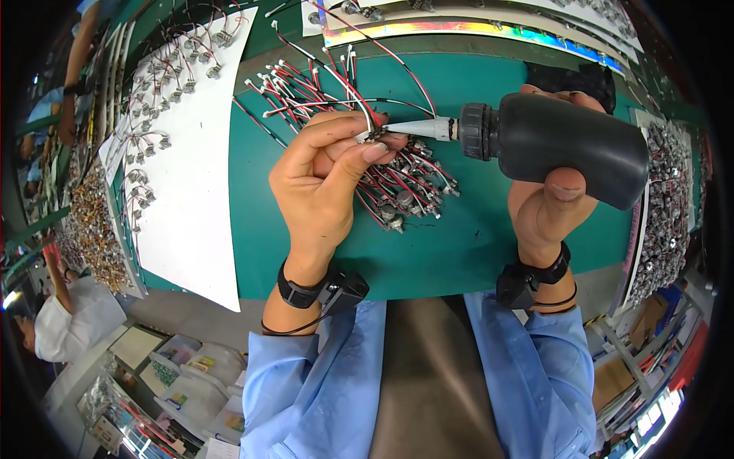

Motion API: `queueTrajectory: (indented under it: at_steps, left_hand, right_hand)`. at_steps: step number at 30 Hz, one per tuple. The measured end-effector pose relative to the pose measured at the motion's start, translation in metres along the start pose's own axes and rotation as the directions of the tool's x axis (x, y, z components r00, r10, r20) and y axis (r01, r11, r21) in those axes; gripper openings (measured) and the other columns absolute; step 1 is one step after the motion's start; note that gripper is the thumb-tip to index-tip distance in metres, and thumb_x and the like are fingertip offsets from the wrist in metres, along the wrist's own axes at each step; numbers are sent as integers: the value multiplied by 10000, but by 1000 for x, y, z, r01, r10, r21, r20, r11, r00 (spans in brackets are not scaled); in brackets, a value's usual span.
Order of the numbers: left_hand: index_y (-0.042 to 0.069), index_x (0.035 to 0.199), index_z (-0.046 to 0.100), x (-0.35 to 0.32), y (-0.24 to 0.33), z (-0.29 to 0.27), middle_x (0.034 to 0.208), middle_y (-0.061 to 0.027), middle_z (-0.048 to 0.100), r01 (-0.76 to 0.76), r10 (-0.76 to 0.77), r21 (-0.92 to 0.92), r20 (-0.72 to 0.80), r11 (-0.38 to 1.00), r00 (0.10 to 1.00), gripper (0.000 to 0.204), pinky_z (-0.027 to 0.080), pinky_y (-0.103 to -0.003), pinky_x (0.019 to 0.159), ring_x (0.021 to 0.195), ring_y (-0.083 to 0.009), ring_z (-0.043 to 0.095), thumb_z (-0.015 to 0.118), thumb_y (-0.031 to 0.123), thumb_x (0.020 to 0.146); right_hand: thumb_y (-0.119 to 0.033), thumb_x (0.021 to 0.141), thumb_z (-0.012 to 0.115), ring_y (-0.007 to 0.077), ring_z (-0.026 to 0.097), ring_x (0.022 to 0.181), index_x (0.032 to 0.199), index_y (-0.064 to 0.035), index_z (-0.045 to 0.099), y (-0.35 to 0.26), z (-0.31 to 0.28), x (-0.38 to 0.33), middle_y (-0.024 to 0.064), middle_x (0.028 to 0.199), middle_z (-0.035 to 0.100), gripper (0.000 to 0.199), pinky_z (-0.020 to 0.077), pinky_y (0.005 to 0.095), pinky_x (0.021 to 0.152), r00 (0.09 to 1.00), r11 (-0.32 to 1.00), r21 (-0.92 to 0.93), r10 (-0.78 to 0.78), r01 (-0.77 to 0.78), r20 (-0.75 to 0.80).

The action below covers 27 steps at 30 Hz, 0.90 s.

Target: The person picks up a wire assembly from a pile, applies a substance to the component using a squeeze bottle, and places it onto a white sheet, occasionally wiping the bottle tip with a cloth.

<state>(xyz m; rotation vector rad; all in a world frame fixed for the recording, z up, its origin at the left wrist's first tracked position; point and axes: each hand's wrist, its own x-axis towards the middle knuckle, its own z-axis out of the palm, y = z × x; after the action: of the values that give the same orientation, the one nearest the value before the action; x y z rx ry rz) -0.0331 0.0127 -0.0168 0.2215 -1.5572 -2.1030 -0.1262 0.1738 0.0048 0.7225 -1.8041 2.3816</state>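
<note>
My left hand (325, 180) pinches a small wired component (372, 136) between thumb and fingers; its red, black and white leads run up and away from the fingers. My right hand (552, 203) grips a black squeeze bottle (577, 147) lying sideways, and the bottle's white nozzle tip (417, 127) touches the component. Under both hands lies a pile of similar wired parts (397, 191) on the green mat (459, 245). Both wrists wear black bands, and blue sleeves cover the forearms.
A white sheet (195, 191) at the left carries rows of wired parts. More parts fill a tray (669, 206) at the right and a heap (88, 222) at far left. Another person in white (65, 321) sits lower left. Trays with small items (187, 382) stand below the table edge.
</note>
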Motion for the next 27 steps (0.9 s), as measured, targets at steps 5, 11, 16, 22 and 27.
queueTrajectory:
  at_steps: [5, 11, 16, 22, 27]
  left_hand:
    - [-102, 949, 501, -1, 0, 0, 932, -162, 521, 8, -8, 1, -6, 1000, 1000, 196, 526, -305, 700, 783, -282, 617, 522, -119, 755]
    - [-82, 948, 494, -1, 1, 0, 907, -172, 562, 32, -33, -26, -9, 999, 999, 187, 524, -316, 705, 791, -282, 616, 518, -109, 765]
    - [-67, 943, 484, 1, 2, 3, 912, -194, 575, 55, -57, -81, -19, 995, 998, 176, 523, -321, 707, 797, -284, 615, 514, -99, 773]
    - [-58, 942, 482, 3, 5, -2, 927, -198, 577, 90, -90, -116, 6, 989, 996, 175, 522, -316, 705, 797, -280, 615, 513, -95, 774]
    - [-58, 951, 483, -1, 23, -6, 919, -186, 587, 79, -85, -79, -78, 994, 993, 196, 520, -307, 696, 796, -262, 618, 528, -91, 763]
  right_hand:
    - [-436, 715, 640, 296, 519, 994, 1183, 41, 356, -1, 1, 0, 171, 1059, 513, 726, 411, 381, 873, 1000, 1000, -2, -6, 6, -4]
    - [-438, 712, 642, 298, 519, 993, 1181, 45, 356, 2, 0, 0, 176, 1049, 520, 731, 410, 382, 875, 1000, 1000, 6, 0, 0, -5]
    - [-400, 749, 620, 310, 504, 1017, 1186, 51, 343, 8, -9, 6, 178, 1046, 520, 687, 404, 379, 887, 999, 998, 38, -42, 42, -7]
    - [-271, 820, 562, 188, 544, 819, 1094, 4, 431, 23, -22, 26, 117, 987, 546, 410, 437, 321, 789, 986, 988, 153, 44, -19, -162]
    - [-187, 855, 519, 80, 413, 556, 960, -53, 493, 26, -26, 39, 56, 905, 551, 172, 387, 249, 593, 929, 872, 461, 295, -165, -225]
